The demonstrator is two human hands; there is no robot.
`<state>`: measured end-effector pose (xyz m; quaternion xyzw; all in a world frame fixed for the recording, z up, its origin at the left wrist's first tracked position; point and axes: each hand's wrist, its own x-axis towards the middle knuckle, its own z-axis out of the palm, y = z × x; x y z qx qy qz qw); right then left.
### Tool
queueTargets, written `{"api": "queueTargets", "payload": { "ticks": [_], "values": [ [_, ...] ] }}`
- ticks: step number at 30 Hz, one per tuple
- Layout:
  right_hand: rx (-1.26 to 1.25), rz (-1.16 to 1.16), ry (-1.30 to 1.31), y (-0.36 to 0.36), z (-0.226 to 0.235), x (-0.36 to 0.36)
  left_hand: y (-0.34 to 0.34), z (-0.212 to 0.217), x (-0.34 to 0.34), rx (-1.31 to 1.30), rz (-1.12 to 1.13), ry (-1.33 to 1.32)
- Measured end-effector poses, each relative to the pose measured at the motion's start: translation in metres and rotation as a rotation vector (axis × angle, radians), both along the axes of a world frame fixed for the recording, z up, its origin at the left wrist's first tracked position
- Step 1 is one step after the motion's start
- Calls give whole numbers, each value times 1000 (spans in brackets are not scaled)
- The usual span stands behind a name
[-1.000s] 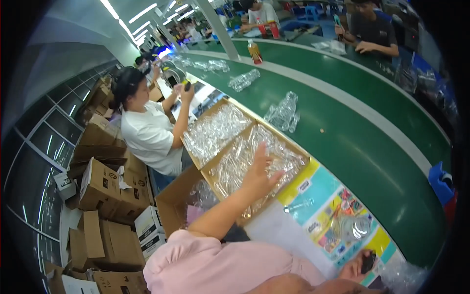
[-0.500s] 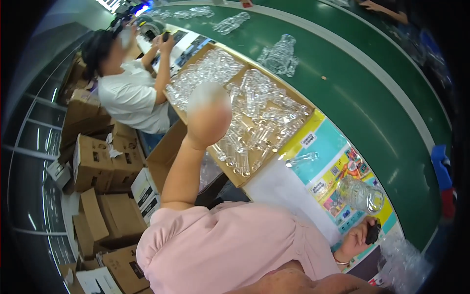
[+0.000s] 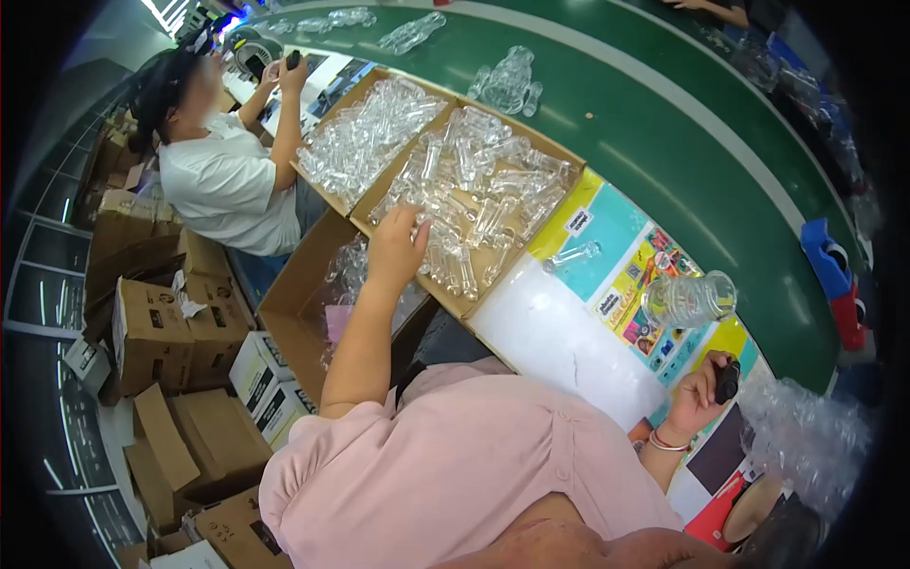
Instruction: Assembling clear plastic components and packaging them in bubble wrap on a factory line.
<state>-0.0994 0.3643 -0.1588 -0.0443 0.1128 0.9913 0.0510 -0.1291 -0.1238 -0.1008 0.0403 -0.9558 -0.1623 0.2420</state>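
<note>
Green conveyor point(image 3: 654, 161) borders your worktop point(image 3: 559, 327). Your right hand point(image 3: 695, 395) grips a black tool point(image 3: 728, 382), long axis toward the conveyor; left hand point(image 3: 393, 251) fingers parted, hold unclear.

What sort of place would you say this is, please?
Most likely a factory assembly or packing area: a long green belt bears clear pieces, shallow cardboard trays hold many more, and brown boxes stand stacked at the left.

Black object point(image 3: 728, 381) — in right fingers point(image 3: 700, 378); container point(image 3: 689, 300) nearby
</note>
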Motion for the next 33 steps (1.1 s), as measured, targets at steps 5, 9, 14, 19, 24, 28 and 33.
{"api": "queueTargets", "payload": {
  "ticks": [5,9,14,19,24,28,33],
  "values": [
    [106,149,168,-20,25,3,-1,28,0,552,-108,2],
    [306,-115,-154,-49,67,32,10,80,13,98,-308,898],
    [163,-161,-385,-50,74,41,-29,50,-81,133,-28,472],
    [248,-154,-332,-49,71,56,-51,-16,-114,68,109,-35],
    [233,-179,-381,-72,90,67,-39,-25,-125,65,140,-115],
    [423,-162,-309,-75,78,69,-36,-23,-120,72,83,-81],
    [454,-103,-214,-80,80,66,9,40,-63,217,-250,75]
  ]
}}
